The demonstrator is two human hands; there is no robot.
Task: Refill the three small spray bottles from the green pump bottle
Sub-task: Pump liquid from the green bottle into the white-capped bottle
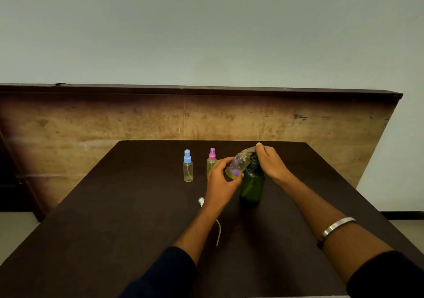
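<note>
The green pump bottle (252,185) stands upright on the dark table (114,229). My right hand (270,162) covers its black pump head, fingers curled over it. My left hand (220,178) grips a small clear bottle with purple dots (238,164), uncapped and tilted so that its mouth meets the pump spout; yellow liquid sits in its low end. A blue-capped spray bottle (188,166) and a pink-capped spray bottle (211,162) stand upright to the left, the pink one partly behind my left hand.
A white spray cap (201,201) lies on the table beside my left wrist, and its thin yellowish dip tube (219,231) shows on the other side of my forearm. A worn wooden panel (206,116) rises behind the table's far edge.
</note>
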